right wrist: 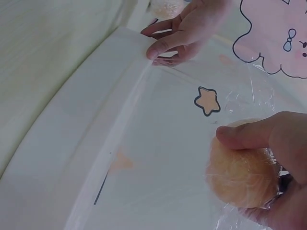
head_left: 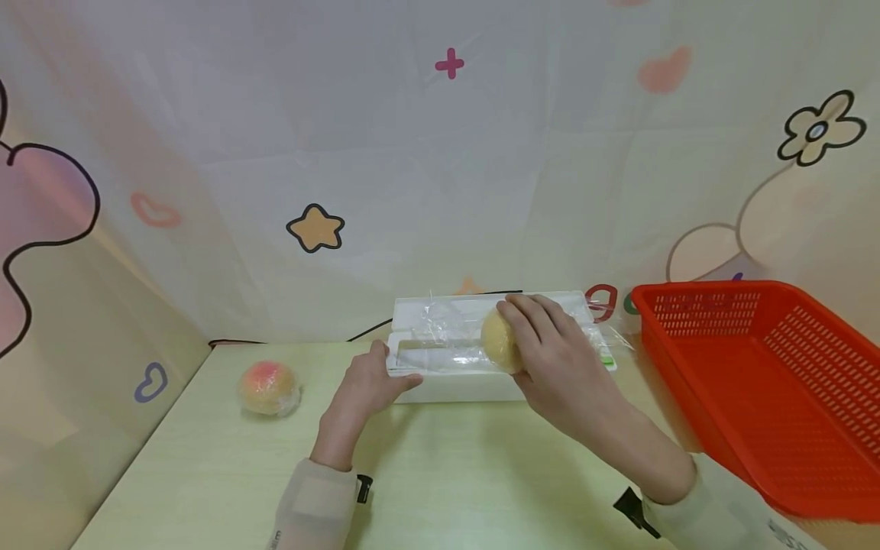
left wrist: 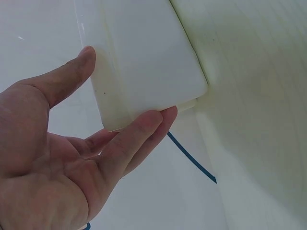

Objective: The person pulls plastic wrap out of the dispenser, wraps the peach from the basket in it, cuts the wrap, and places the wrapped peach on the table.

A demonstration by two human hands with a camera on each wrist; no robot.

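Observation:
A long white cling film box [head_left: 457,387] lies on the table with its lid [head_left: 440,309] raised at the back. My left hand [head_left: 364,389] grips the box's left end, thumb along the near side and fingers round the end. Above the right part of the box, my right hand [head_left: 564,363] holds a round yellow peach [head_left: 499,341] between thumb and fingers. Clear film [head_left: 440,325] clings round this peach and stretches over the box opening. In the right wrist view the peach [right wrist: 242,177] shows wrinkled film on its surface.
A second peach [head_left: 268,388], yellow with a pink blush and wrapped in film, sits on the table [head_left: 206,473] at the left. A red plastic basket [head_left: 715,428] stands at the right. Behind the table hangs a patterned cloth [head_left: 412,153].

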